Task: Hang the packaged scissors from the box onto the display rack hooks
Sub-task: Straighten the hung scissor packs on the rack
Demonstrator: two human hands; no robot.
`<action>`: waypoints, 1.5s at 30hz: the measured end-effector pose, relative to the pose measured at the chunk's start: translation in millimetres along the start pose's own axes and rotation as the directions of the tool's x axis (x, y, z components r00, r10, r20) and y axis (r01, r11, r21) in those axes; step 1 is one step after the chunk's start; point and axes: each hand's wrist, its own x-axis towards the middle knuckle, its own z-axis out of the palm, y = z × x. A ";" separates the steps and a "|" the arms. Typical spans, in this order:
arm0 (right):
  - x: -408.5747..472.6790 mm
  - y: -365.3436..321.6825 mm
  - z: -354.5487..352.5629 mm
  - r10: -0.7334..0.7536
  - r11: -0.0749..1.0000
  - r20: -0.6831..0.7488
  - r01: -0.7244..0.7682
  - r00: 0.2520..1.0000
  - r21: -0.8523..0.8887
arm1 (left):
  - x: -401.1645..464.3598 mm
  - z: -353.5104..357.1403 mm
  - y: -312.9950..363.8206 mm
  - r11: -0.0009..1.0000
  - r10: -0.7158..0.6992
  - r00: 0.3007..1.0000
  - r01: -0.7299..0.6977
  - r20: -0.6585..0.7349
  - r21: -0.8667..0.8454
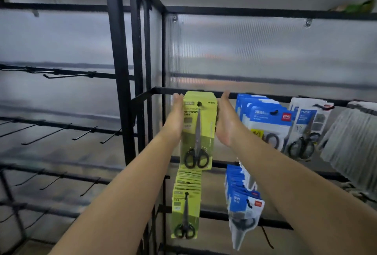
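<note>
While both arms reach out, left hand (177, 116) and right hand (225, 120) press flat-fingered, grip released, against the green scissors packs (196, 130).

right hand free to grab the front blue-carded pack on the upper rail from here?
Probably yes. The right hand lies flat against the side of the green-carded scissors stack, gripping nothing, and the blue-carded scissors pack hangs just beside it with nothing between.

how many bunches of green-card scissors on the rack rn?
2. The upper bunch hangs on the top rail, pressed between the left hand and right hand. The lower bunch hangs directly beneath it. Packs within each bunch overlap, so their number stays hidden.
</note>
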 end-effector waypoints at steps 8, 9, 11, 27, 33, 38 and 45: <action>-23.3 36.2 2.4 -0.025 0.999 -0.017 0.025 1.000 0.022 | -17.2 -20.2 -20.0 0.999 0.009 0.988 -0.016 0.157 0.048; -24.7 42.2 1.7 -0.050 0.999 -0.056 0.050 0.997 0.001 | -21.6 -24.2 -25.3 0.998 0.003 0.987 -0.014 0.158 0.065; -29.4 63.0 -1.2 -0.116 0.992 -0.148 0.107 0.982 -0.070 | -31.0 -35.3 -45.6 0.995 -0.059 0.989 0.047 0.138 0.092; 5.5 198.9 -39.0 0.363 0.863 -0.439 -0.475 0.822 -0.175 | -30.2 -74.7 -174.6 0.861 -0.493 0.868 0.497 -0.062 0.104; 24.9 215.4 -38.8 0.394 0.872 -0.335 -0.463 0.856 -0.158 | -22.0 -68.0 -198.0 0.879 -0.474 0.878 0.476 0.067 -0.025; 25.6 218.1 -46.0 0.386 0.845 -0.353 -0.480 0.852 -0.235 | -25.3 -72.9 -193.2 0.893 -0.450 0.886 0.450 0.111 0.021; 49.7 208.6 -45.6 0.333 0.898 -0.242 -0.385 0.911 -0.213 | -1.9 -67.5 -184.1 0.879 -0.472 0.866 0.476 0.166 0.017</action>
